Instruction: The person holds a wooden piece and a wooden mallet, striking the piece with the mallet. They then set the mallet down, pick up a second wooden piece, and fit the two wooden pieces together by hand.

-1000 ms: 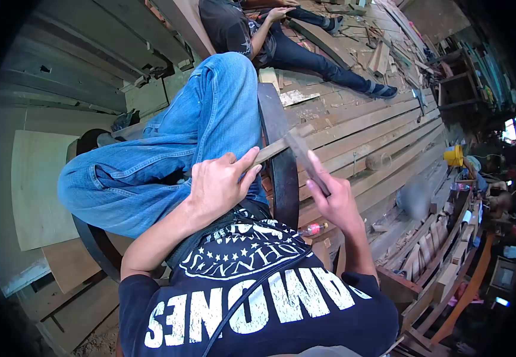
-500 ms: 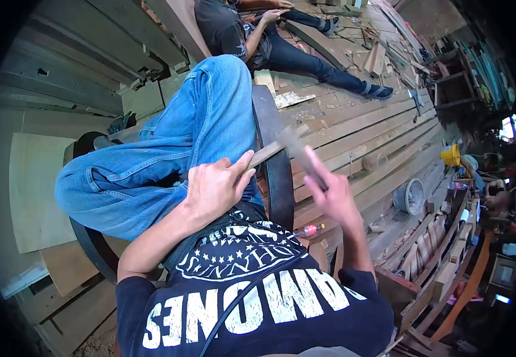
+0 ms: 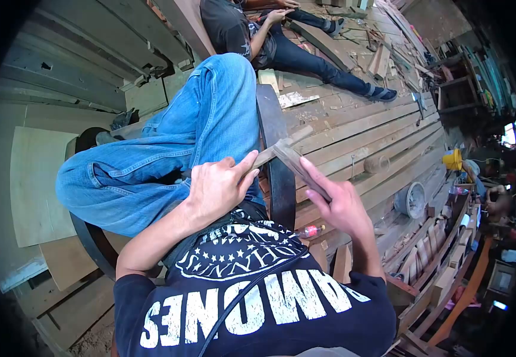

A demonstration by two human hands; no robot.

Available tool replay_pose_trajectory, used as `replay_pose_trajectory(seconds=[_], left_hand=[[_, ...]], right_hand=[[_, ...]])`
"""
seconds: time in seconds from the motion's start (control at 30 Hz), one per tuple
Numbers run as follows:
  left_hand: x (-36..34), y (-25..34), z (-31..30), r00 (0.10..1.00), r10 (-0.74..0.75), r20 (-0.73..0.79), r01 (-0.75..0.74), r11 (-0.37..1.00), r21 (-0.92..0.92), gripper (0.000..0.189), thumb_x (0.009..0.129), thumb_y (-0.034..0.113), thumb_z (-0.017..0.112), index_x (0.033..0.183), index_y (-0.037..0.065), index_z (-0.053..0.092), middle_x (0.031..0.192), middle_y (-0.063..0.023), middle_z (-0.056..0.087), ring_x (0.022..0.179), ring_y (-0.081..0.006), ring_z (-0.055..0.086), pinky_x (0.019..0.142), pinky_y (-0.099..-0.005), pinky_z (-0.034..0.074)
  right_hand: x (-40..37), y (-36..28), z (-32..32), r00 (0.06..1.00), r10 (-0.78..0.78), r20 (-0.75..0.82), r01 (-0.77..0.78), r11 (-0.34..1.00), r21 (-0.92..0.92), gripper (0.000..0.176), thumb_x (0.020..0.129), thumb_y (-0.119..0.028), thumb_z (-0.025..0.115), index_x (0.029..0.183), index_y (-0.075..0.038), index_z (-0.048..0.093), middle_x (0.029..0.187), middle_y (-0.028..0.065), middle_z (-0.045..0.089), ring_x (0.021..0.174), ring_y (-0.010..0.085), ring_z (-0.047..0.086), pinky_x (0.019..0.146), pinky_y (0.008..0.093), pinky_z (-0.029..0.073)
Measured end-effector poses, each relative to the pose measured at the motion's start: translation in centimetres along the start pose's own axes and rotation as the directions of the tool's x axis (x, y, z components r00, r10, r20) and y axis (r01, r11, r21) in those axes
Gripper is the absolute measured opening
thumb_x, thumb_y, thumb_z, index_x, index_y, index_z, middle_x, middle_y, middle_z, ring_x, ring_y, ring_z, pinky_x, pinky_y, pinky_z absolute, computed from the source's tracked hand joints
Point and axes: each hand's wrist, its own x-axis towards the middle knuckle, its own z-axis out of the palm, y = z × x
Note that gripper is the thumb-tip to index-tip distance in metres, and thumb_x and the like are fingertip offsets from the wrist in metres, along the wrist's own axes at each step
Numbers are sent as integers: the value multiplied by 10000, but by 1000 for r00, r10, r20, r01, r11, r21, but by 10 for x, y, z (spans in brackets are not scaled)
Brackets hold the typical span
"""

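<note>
My left hand (image 3: pixel 219 187) is closed on a thin wooden strip (image 3: pixel 264 157), with the index finger stretched along it. The strip reaches up and right across a dark curved piece (image 3: pixel 282 190) beside my leg. In my right hand (image 3: pixel 342 205) is a flat, grey-brown block (image 3: pixel 296 163), pinched between thumb and fingers. The block's far end lies over the strip, crossing it at an angle. My other right fingers are partly hidden under the block.
A seated co-worker (image 3: pixel 228 30) is at the top, legs stretched over wood scraps. Long planks (image 3: pixel 365 131) run to the right. A bucket (image 3: pixel 411 199), a yellow container (image 3: pixel 452 159) and a bottle (image 3: pixel 310 231) stand or lie on the right side.
My right hand has moved slightly down and right with the block. The block, blurred before, now shows more sharply. My left hand has barely shifted.
</note>
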Motion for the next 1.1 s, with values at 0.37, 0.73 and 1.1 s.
replay_pose_trajectory(seconds=[0.37,0.73,1.1], left_hand=[[0,-1,3,999,15,-31,-16,1000,-24,377,905,300,728,1265,190,710,639,-79,615,491,-281,618,448,-415,481],[1,-4,4,999,1,-33,-2,1000,-26,377,904,309,728,1265,204,710,626,-75,610,482,-282,612,439,-422,470],[-2,-5,2,999,-8,39,9,999,-40,359,942,340,670,1270,193,693,679,-110,636,533,-323,648,470,-455,501]], right_hand=[[-4,-3,-6,998,58,-34,-61,995,-84,691,908,-168,695,1523,-349,438,814,213,702,723,439,680,664,524,537],[2,1,3,997,-73,-18,73,997,-12,659,923,-135,673,1524,-297,457,867,241,694,771,420,702,686,439,551],[15,29,10,986,-117,-117,125,990,66,671,931,-174,674,1531,-343,427,960,255,710,884,449,689,768,499,565]])
